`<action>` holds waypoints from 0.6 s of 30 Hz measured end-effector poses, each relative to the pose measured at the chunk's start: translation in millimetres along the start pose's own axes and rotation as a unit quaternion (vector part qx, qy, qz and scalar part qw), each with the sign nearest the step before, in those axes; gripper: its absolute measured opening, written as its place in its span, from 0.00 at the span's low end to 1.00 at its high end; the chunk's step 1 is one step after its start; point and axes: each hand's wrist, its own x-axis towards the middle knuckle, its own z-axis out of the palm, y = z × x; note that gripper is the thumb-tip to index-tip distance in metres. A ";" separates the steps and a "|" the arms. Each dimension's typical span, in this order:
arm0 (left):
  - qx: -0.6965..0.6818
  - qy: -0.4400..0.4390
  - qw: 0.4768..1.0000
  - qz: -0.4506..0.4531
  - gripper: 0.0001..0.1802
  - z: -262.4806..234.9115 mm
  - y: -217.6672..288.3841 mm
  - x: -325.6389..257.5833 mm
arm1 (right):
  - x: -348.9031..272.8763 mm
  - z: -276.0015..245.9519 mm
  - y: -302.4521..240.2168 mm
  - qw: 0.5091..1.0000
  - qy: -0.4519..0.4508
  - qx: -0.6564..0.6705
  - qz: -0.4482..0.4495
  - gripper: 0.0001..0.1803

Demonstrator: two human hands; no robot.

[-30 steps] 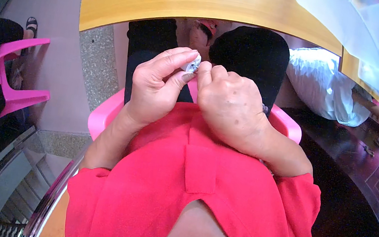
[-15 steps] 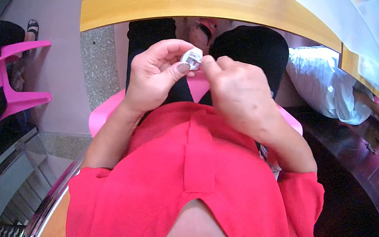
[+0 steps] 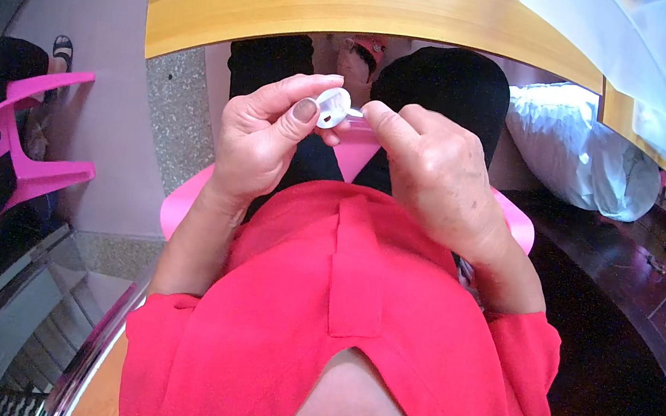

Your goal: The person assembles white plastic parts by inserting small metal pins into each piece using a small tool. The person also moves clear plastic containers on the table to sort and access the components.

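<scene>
Head view: left of the hands (image 3: 260, 135) pinches a round white piece (image 3: 333, 107).

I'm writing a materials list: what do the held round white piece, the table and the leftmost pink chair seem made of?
Round white piece: probably plastic, smooth; even white, moulded form. Table: wood or perhaps laminate, soft sheen; streaky yellowish grain. Pink chair: likely moulded plastic, smooth; uniform colour, rounded frame.

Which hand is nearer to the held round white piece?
Left. The left hand holds the round white piece; the right hand is just to its right.
</scene>
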 end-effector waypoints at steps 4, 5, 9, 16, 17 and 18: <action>-0.005 -0.007 1.000 -0.010 0.16 1.1 -1.4 -1.2 | 1.0 -2.4 -6.4 0.999 -0.037 -0.003 0.006 0.12; -0.004 -0.008 1.000 -0.011 0.16 1.3 -1.4 -1.8 | 2.0 -3.3 -7.5 0.998 -0.055 -0.015 -0.002 0.08; 0.037 -0.015 0.999 -0.019 0.15 1.7 -0.5 -0.9 | 8.5 -4.6 -7.2 0.997 -0.081 -0.017 -0.003 0.07; 0.110 -0.035 0.993 -0.016 0.13 5.9 3.5 3.3 | 10.6 -8.7 -2.3 0.993 -0.108 -0.042 -0.034 0.11; 0.115 -0.026 0.993 -0.026 0.13 9.2 3.4 3.0 | 11.0 -11.7 -0.8 0.988 -0.133 -0.067 -0.049 0.10; 0.130 -0.024 0.991 -0.038 0.13 11.2 4.7 2.6 | 12.0 -13.6 1.3 0.987 -0.125 -0.070 -0.067 0.07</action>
